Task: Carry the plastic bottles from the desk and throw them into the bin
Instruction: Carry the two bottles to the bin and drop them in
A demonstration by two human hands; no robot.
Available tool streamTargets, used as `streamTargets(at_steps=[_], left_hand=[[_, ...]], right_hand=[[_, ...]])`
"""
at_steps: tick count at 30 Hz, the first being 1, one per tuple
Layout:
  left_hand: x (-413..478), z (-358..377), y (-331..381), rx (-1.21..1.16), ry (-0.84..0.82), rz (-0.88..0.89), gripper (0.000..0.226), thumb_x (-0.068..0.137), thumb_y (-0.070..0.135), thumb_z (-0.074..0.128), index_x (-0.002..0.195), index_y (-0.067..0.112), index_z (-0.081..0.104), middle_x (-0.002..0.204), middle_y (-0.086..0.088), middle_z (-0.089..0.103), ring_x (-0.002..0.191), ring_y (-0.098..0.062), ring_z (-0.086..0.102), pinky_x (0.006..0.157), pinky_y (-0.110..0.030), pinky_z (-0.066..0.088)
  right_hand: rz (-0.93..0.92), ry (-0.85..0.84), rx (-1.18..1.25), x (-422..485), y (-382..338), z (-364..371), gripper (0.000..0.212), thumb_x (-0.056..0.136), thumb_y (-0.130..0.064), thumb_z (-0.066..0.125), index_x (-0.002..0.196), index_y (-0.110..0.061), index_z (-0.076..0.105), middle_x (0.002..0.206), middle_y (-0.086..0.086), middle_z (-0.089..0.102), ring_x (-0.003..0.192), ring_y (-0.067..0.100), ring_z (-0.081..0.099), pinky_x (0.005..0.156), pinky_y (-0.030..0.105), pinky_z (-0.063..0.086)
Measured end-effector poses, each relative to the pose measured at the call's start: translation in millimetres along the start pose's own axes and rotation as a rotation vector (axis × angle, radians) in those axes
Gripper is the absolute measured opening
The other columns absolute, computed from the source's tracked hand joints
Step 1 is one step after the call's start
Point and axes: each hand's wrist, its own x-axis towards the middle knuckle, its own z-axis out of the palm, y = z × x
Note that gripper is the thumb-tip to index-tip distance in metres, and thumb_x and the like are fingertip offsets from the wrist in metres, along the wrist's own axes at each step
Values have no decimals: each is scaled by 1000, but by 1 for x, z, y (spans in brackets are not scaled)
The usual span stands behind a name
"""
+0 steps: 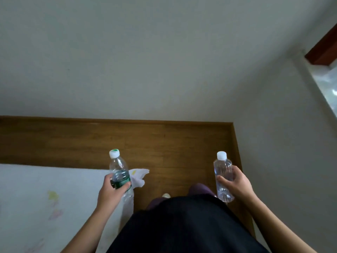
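**Two bottles in hand above a wooden floor**

From my remote seat, the head camera looks steeply down. The left hand (111, 190), lower centre-left of the frame, curls its fingers round the green label band of a green-labelled bottle (118, 166). It holds the bottle upright, with the white cap marked in green at the top. The hand hides part of that bottle's middle, and I find its base hard to make out against the pale fabric behind it.

The right hand (238, 183), lower centre-right, grips a clear bottle (222, 170) with the thumb laid across the front. The other fingers wrap behind it and show only dimly through the plastic. This bottle also stands roughly upright, its white cap on top. The two bottles are well apart.

Beneath them runs the wooden floor (173, 143), which meets a pale wall (164, 61) filling the upper frame. A white sheet (45, 198) with faint coloured marks fills the lower left and is cut off by the edge. A dark garment (182, 225) covers the bottom centre, leaving only a shoe tip (166, 195) showing. A window (328, 83) is clipped at the right edge.
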Motion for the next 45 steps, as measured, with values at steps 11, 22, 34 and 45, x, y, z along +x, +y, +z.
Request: streamTargets(at_steps=[11, 22, 34, 45], left_hand=[[100, -9, 92, -131, 122, -95, 68, 77, 37, 83, 134, 24, 48, 121, 3, 61, 115, -23, 59, 97, -43, 48], [71, -6, 73, -546, 539, -515, 76, 60, 46, 84, 123, 17, 53, 113, -4, 68, 101, -29, 67, 91, -48, 54], [101, -56, 34, -804, 741, -782, 66, 69, 34, 86, 121, 10, 54, 110, -13, 67, 99, -30, 63, 88, -39, 44], [238, -199, 26, -661, 710, -630, 67, 76, 34, 84, 131, 18, 50, 115, -1, 65, 102, -24, 64, 85, -36, 51]], right_hand=[[-118, -131, -136, 187, -99, 2, 51, 75, -42, 81, 114, -18, 57, 99, -2, 68, 83, 13, 65, 61, 26, 49], [-422, -593, -428, 326, -307, 80, 70, 76, -54, 75, 130, -17, 51, 120, 4, 64, 104, 26, 64, 86, 41, 54], [-685, -840, -496, 311, -499, 258, 58, 81, -46, 75, 128, -20, 52, 113, -5, 61, 102, 17, 60, 85, 33, 47], [-683, -796, -613, 331, -599, 347, 62, 78, -36, 81, 129, -16, 52, 110, -4, 58, 104, 19, 60, 88, 30, 44]])
